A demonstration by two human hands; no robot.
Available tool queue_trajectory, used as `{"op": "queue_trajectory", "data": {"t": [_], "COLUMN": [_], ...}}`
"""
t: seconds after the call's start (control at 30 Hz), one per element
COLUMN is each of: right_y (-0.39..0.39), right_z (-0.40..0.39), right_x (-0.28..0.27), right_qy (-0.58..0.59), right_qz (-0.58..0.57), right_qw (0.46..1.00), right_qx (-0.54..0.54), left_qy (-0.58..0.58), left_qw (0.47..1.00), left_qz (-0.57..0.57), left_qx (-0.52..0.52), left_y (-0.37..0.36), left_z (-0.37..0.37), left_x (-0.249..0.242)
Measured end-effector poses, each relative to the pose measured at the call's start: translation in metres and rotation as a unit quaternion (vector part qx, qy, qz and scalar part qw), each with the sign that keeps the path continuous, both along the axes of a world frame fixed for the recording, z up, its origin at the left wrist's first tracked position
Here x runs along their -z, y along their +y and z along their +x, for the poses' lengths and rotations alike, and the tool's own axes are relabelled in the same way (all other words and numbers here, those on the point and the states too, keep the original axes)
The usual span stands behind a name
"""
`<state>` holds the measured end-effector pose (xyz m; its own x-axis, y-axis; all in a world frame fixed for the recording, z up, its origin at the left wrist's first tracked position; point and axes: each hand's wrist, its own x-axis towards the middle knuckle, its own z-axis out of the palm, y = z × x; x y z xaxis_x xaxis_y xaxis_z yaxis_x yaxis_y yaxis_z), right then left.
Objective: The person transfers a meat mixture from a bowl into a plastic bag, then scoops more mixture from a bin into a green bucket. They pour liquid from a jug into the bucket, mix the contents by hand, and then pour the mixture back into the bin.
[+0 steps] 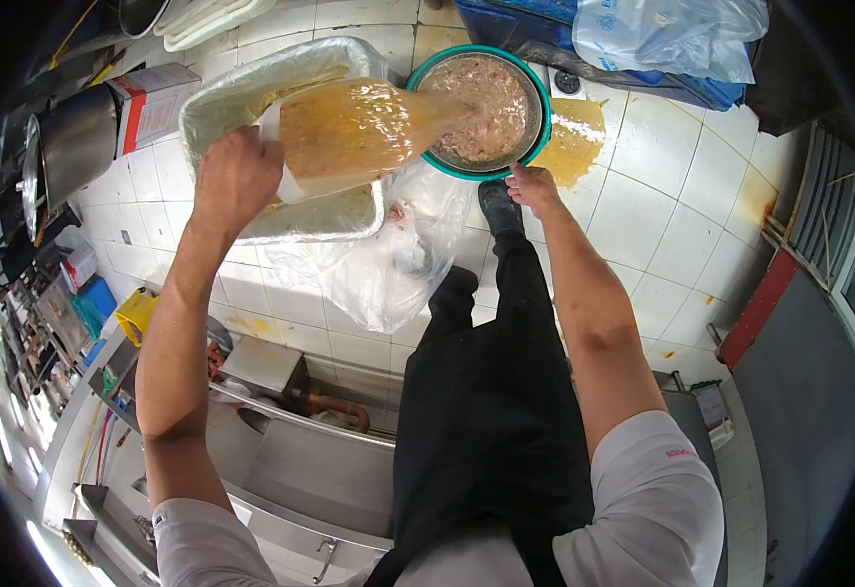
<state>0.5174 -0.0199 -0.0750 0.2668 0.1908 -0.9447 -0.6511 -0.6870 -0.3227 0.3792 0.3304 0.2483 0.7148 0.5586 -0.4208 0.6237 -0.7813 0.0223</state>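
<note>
My left hand [237,181] is closed on the near end of a translucent white plastic tub [295,186], tilted to the right. Brownish-yellow liquid [359,122] streams from the tub into a round metal bowl or strainer, where a mushy pinkish-brown mixture like minced meat [481,108] lies. Around that metal vessel runs the rim of a green basin [546,122]. At the basin's near right edge, my right hand [535,188] has its fingers curled against the rim. Beneath the tub sits a large bin lined with clear plastic [217,112], its inside wet with yellowish residue.
A crumpled clear plastic bag [374,279] lies on the white tiled floor by my feet. Yellowish liquid [576,142] is spilled right of the basin. A blue container [525,39] with a plastic bag [667,34] stands beyond. A cardboard box [154,103] and steel pot [75,137] are left.
</note>
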Motion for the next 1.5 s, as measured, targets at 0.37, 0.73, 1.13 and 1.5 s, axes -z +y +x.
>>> {"op": "queue_trajectory", "data": {"t": [0.37, 0.73, 1.13, 1.5], "right_y": [-0.005, 0.023, 0.016, 0.024], "right_z": [-0.006, 0.006, 0.009, 0.01], "right_x": [0.025, 0.027, 0.035, 0.022], "right_qy": [-0.049, -0.058, -0.007, -0.047], "right_qz": [0.014, -0.073, -0.004, -0.034], "right_qw": [0.998, 0.996, 0.999, 0.998], "right_qx": [-0.033, -0.01, 0.052, 0.003], "left_qy": [0.007, 0.043, 0.078, 0.049], "left_qw": [0.999, 0.997, 0.997, 0.992], "left_qz": [0.03, 0.024, 0.006, 0.069], "left_qx": [0.026, 0.054, 0.027, 0.096], "left_y": [-0.01, -0.024, -0.015, -0.021], "left_z": [0.016, 0.03, 0.028, 0.035], "left_x": [-0.008, -0.023, -0.012, -0.01]}}
